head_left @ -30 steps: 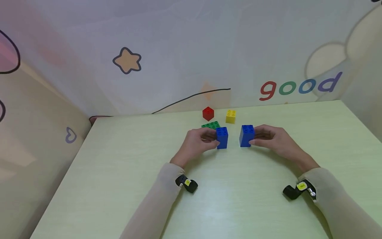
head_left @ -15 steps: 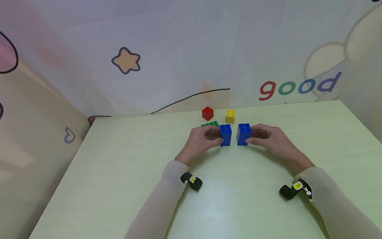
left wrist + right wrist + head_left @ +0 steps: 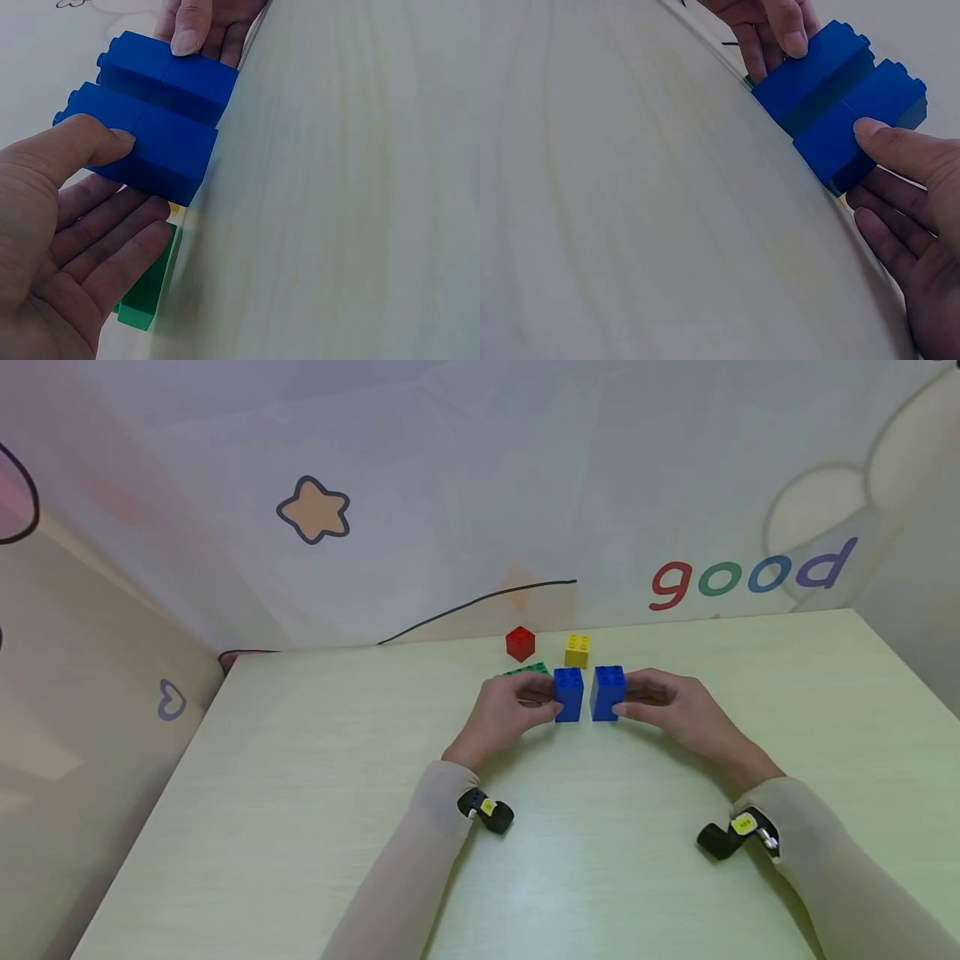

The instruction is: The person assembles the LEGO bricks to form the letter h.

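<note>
Two blue stacks of toy building bricks stand upright side by side on the table, a narrow gap between them in the head view. My left hand pinches the left blue brick stack from its outer side, thumb on the near face. On the other side, my right hand pinches the right blue brick stack the same way. A seam across each stack shows in the left wrist view, where the left stack is nearer than the right one. Just behind my left hand lies a green brick, partly hidden.
A red brick and a yellow brick sit behind the blue stacks, near the back edge of the pale table. A printed backdrop rises right behind that edge. Each wrist wears a small black camera.
The two blue stacks have come closer together. My left hand has moved its stack to the right, my right hand its stack to the left. The bricks behind stay put.
</note>
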Motion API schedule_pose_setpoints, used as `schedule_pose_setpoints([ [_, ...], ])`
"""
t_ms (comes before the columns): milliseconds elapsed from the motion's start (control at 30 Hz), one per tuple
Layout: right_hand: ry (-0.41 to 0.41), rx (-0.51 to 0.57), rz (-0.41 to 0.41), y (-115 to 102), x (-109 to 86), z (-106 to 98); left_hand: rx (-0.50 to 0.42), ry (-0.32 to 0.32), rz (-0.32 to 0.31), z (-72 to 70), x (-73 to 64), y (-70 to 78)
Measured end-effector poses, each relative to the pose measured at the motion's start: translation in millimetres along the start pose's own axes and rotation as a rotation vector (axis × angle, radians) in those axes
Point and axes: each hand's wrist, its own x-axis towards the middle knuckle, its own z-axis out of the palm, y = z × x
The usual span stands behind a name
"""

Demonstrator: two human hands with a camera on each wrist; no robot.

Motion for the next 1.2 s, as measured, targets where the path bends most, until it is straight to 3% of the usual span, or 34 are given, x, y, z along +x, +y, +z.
schedule_pose_setpoints([
  [900, 0.022, 0.005, -0.012, 1.6, 0.7, 1.6, 0.014, -0.009, -0.004, -4.6, -1.8, 4.3],
  [1200, 0.025, 0.011, -0.02, 0.8, -0.1, 2.5, -0.04, 0.116, 0.027, -29.0, -1.8, -0.1],
])
